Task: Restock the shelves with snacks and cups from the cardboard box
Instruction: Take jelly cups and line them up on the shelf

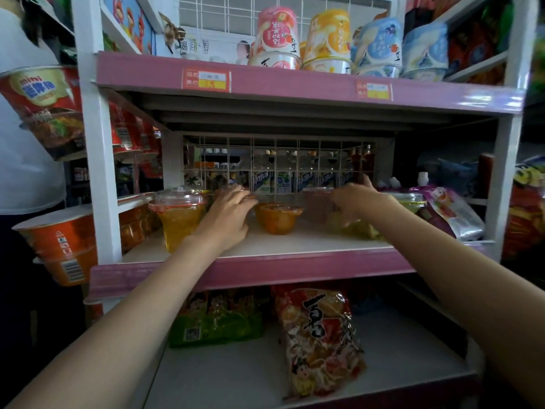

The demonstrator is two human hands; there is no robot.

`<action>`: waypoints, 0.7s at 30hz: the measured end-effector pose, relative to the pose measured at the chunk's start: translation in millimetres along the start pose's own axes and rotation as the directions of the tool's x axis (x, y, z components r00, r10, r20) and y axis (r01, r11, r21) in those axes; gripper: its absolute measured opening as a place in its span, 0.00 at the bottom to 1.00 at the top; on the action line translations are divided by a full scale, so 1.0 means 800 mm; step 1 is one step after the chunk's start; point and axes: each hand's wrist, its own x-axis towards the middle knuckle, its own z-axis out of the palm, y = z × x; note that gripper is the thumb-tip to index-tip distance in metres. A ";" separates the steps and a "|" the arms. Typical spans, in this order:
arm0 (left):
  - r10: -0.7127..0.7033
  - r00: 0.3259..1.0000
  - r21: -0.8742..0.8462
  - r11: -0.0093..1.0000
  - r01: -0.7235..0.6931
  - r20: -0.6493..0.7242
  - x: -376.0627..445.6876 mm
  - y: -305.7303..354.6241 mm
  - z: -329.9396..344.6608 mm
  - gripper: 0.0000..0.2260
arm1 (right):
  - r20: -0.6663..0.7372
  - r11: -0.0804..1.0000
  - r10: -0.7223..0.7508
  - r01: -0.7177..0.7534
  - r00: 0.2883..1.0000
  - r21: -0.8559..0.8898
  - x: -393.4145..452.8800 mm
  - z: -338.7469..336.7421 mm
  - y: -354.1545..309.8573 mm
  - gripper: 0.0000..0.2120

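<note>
Both hands on middle shelf [295,242]. Left hand [228,215] fingers spread, loose, just left of the orange jelly cup [278,218], apparently not gripping. Right hand [358,199] blurred right of it; grip unclear.

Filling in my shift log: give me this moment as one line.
stage: arranging jelly cups | left hand: open by orange cup | right hand: open, reaching back | middle shelf

Pink shelf edges [295,84] on white uprights [101,184]. Red-and-yellow price tags [206,80]. Clear jelly cups with yellow [178,221] and orange [278,218] contents. Red-orange noodle bowls [62,246]. A green snack bag [215,320] lies beside a red, orange-patterned one [320,340].
</note>
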 end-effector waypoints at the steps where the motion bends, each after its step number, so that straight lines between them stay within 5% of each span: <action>1: -0.010 1.000 0.012 1.000 0.010 0.017 0.000 0.000 0.000 0.25 | 0.071 0.995 0.054 -0.048 0.996 -0.091 -0.002 0.006 0.004 0.33; 3: -0.018 0.999 0.021 1.000 0.018 0.027 -0.001 0.000 -0.001 0.25 | 0.099 0.970 0.124 -0.100 0.987 -0.220 -0.007 0.022 0.009 0.36; 9: -0.014 0.999 0.045 0.999 0.012 0.043 -0.003 0.000 -0.004 0.25 | -0.147 0.953 0.104 -0.141 0.984 -0.270 -0.016 0.037 0.004 0.25; 12: -0.026 0.999 0.022 0.999 0.025 0.048 -0.004 0.001 -0.003 0.26 | -0.307 0.968 -0.071 -0.008 0.949 -0.251 -0.016 0.045 0.008 0.22; 16: -0.053 0.999 -0.089 0.995 0.054 0.014 -0.004 0.004 -0.006 0.30 | -0.466 0.929 -0.340 0.215 0.817 -0.301 -0.013 0.040 0.000 0.29; 21: -0.067 0.998 -0.112 0.991 0.067 0.003 -0.004 0.004 -0.007 0.29 | -0.376 0.935 -0.200 0.290 0.905 0.202 -0.012 0.023 -0.008 0.39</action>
